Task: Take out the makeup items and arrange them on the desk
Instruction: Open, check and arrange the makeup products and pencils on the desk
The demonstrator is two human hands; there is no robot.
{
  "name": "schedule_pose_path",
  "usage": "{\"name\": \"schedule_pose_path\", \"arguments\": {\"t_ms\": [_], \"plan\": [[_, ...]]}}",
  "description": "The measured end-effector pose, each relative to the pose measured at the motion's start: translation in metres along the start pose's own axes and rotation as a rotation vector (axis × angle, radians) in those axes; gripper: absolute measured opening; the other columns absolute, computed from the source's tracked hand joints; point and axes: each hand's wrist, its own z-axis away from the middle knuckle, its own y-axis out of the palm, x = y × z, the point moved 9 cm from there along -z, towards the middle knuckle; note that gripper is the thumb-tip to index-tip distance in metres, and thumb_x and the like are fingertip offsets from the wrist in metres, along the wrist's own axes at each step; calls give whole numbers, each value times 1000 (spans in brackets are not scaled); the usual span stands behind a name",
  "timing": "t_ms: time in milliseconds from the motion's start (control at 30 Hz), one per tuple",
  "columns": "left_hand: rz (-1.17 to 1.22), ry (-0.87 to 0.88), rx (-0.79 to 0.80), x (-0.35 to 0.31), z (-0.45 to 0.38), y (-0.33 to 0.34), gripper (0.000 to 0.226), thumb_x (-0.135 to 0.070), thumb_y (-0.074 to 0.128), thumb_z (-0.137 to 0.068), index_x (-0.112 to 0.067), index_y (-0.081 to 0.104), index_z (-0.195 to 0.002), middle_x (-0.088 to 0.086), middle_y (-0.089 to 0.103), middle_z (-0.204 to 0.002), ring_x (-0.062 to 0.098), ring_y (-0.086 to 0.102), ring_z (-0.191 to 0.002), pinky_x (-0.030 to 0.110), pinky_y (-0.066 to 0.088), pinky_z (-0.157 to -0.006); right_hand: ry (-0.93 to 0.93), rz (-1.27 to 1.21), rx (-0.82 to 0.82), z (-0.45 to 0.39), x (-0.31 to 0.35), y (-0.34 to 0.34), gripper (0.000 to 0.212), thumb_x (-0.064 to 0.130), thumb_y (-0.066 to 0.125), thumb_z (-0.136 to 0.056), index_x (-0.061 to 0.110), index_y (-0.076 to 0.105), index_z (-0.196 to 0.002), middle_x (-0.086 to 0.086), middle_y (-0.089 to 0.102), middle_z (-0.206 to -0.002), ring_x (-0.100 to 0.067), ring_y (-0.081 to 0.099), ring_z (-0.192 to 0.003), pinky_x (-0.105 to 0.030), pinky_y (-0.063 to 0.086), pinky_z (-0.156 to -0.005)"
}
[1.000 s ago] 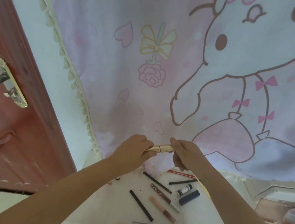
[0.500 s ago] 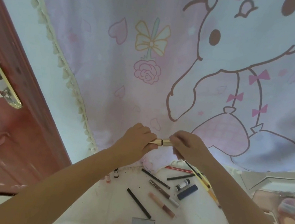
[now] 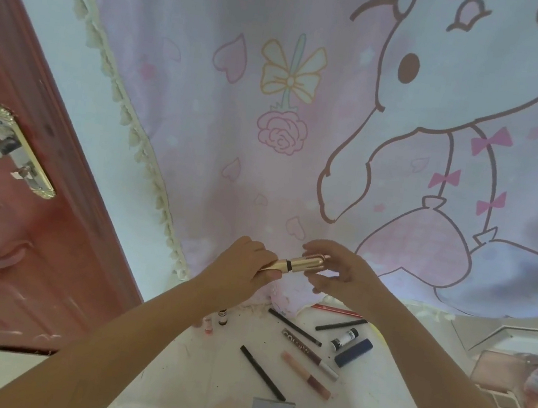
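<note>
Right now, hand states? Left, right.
Left hand: grips the gold tube.
Right hand: fingers loosely open around the tube's far end.

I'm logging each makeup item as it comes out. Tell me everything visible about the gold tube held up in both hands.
The gold tube is a slim, shiny, metallic-looking cylinder with a dark band near its left end and a rounded right end. It lies roughly level, tilted slightly up to the right, in the air above the desk. The left hand pinches its left end; the right hand has loosely spread fingers around its right end. Whether it is capped tight cannot be told.
</note>
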Motion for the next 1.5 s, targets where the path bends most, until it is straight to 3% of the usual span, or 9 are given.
{"name": "schedule_pose_path", "arguments": {"t_ms": [167,367,467,567,733,967,1167,1400,1500], "plan": [[52,-32,3,1,6,-2,31,-32,37,-98,-9,57,-103,-14,28,-69,13,30,-80,19,18,-67,90,160,-20,-6,-6,5,11,16,49,-92,22,57,-87,10,58,-56,2,52,-39,-9,39,-41],[102,-52,18,8,7,-3,32,-31,38,-97,-6,58,-97,-12,31,-65,5,30,-65,15,27,-64,12,-45,-18,-4,-5,6,33,-9,56,-82,23,56,-89,4,60,-87,3,62,-73,-14,52,-60],[150,-67,40,9,9,1,29,-32,39,-97,-9,57,-100,-12,32,-68,-1,30,-62,13,27,-62,140,-68,10,-3,-14,14,13,11,47,-92,21,55,-88,8,61,-67,-2,57,-49,-16,44,-46],[134,-69,73,7,11,3,29,-32,39,-97,-10,56,-101,-12,32,-68,0,30,-61,12,27,-60,167,105,-7,-3,-15,14,23,16,44,-94,19,53,-73,9,54,-44,1,43,-35,-15,37,-44],[205,-96,58,10,11,-1,25,-27,43,-96,-8,57,-104,-12,37,-70,0,33,-64,10,30,-64,71,13,-1,-3,-6,10,24,-4,52,-86,20,57,-86,5,59,-68,4,57,-53,-12,49,-55],[428,-317,16,43,35,9,19,-14,56,-88,-11,58,-107,-6,53,-82,10,53,-77,8,41,-65,124,-92,-33,-1,-15,3,24,-10,51,-85,13,58,-85,11,62,-55,0,59,-51,-12,50,-55],[624,-387,88,55,62,43,13,-9,60,-86,-10,65,-98,-9,59,-66,-10,54,-46,6,47,-55,171,468,249,-7,-33,46,20,18,65,-82,34,55,-79,16,54,-69,1,49,-53,-7,40,-52],[683,-511,180,77,93,100,27,-9,60,-87,-2,61,-113,-7,58,-75,-6,58,-55,8,49,-61,178,728,525,-11,-59,108,25,29,57,-87,14,63,-107,8,49,-75,0,40,-58,-9,32,-52],[523,-600,211,100,112,122,39,-24,56,-90,-9,52,-126,1,62,-108,7,55,-83,10,41,-74,220,886,515,-22,-77,121,25,26,55,-87,11,63,-106,1,54,-84,-11,46,-73,-15,35,-61]]}}
